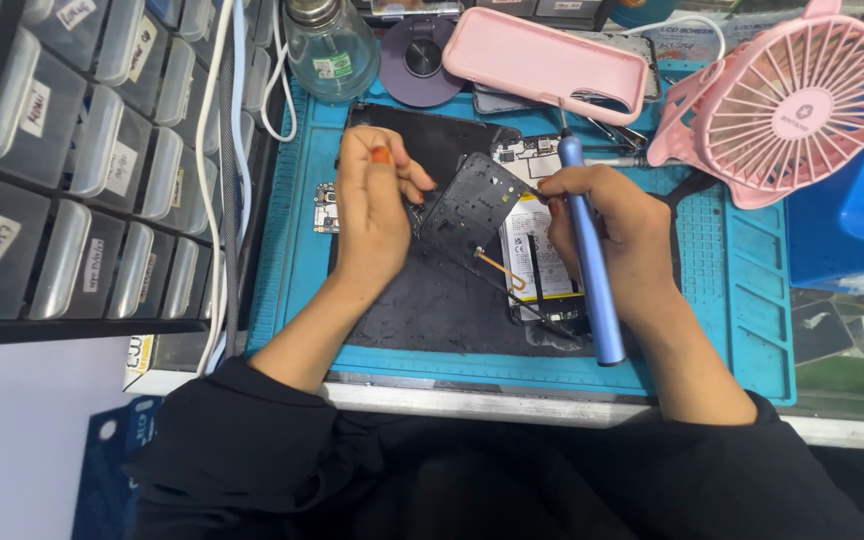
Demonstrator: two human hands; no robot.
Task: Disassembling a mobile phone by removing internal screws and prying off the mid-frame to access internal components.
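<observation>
The left hand [372, 205] and right hand [607, 215] both pinch a black inner cover [472, 205], lifted between their fingertips above the opened phone [537, 250]; the right fingers also clasp a blue screwdriver [592, 270].

White paper labels [36, 108] front the grey drawers [12, 240] at left.

The right hand [612, 225] hid the blue tool's [592, 265] middle and part of the opened phone [537, 255] beneath it, while the pink fan [802, 105] beyond it ran off the frame's edge.
</observation>
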